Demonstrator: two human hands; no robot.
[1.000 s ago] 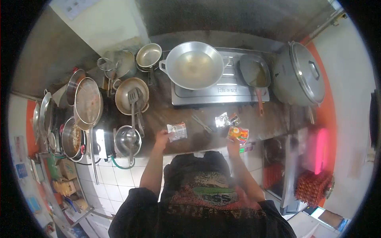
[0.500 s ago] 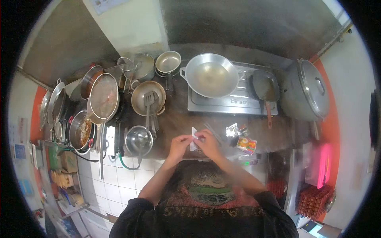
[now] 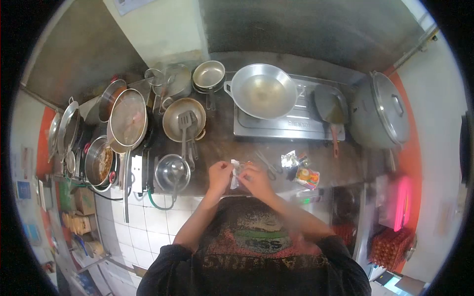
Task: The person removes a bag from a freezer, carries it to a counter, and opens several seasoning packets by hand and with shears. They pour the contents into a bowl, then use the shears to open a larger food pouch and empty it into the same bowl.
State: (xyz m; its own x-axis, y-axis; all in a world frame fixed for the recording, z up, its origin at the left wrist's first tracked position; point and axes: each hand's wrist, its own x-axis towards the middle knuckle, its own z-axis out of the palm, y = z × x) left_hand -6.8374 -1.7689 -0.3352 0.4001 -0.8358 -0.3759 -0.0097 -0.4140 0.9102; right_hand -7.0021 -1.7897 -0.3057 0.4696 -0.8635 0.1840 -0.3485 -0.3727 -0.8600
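A small whitish sachet (image 3: 234,180) is held upright between my two hands, over the front edge of the dark counter. My left hand (image 3: 220,177) pinches its left side, fingers closed. At its right side, my right hand (image 3: 255,179) has its fingers bent and pressed in on the sachet. What is printed on it is too small to read. Just right of my right hand lies a pair of scissors (image 3: 267,166). Beyond them are a silver foil packet (image 3: 289,160) and a colourful food packet (image 3: 307,178).
A wide two-handled pan (image 3: 264,93) with liquid stands on the stove (image 3: 276,129), beside a dark frying pan (image 3: 330,106). A big lidded pot (image 3: 377,113) is at right. Leftward are a metal bowl (image 3: 166,178), a pan with spatulas (image 3: 173,118) and a pot of food (image 3: 94,165).
My hands and the sachet have shifted slightly left. My left hand is turned more upright, and the two hands are a little further apart, so more of the sachet shows.
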